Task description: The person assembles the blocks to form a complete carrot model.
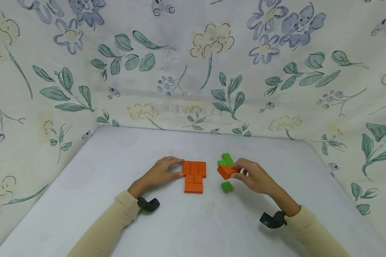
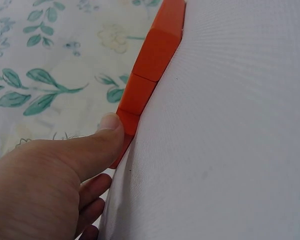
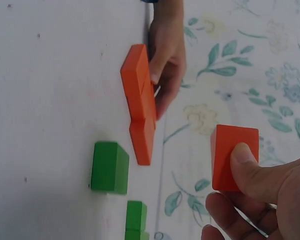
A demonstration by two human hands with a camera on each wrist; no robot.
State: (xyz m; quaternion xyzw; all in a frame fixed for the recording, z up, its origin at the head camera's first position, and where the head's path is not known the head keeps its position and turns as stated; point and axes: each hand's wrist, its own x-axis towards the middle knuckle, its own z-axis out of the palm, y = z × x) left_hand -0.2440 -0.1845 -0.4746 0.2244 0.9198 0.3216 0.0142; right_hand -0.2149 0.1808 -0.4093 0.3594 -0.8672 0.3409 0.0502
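Observation:
On the white table lies a flat arrangement of orange blocks: three upright ones side by side, two small ones below, and a wide one at the bottom. My left hand is at its left side, with the index fingertip by the upper corner and the thumb touching the lower left edge. Off to the right, my right hand pinches another orange block between thumb and fingers, raised above the table. Behind it, green blocks are partly hidden. A single green block sits nearer to me.
The white table ends at a floral cloth that rises behind it and along both sides. A dark wrist camera is worn on the left wrist, and another dark camera on the right.

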